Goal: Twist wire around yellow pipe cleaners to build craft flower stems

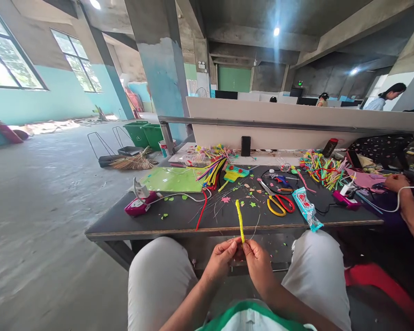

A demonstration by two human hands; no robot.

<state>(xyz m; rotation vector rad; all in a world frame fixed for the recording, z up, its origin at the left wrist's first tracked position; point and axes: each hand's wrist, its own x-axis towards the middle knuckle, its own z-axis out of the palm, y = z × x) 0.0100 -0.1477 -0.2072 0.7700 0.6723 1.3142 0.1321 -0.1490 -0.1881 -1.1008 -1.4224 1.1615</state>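
Note:
A yellow fuzzy stick (240,220) stands nearly upright between my hands, its lower end pinched in the fingers. My left hand (221,259) is closed on it from the left, thumb and fingertips together. My right hand (257,263) closes on the same lower end from the right, fingertips touching those of the left. Both are held in front of the table's near edge, above my lap. Beyond them on the dark table (179,216) lie a red fuzzy stick (201,210), a pink star (225,199) and scissors with yellow and red handles (279,202).
A green sheet (175,179), bundles of coloured sticks (322,169), a blue wrapper (307,209), a glue gun (283,180) and a pink power socket (137,206) with a white cable lie on the table. Another person's hand (396,182) is at the right. A black phone (245,146) stands behind.

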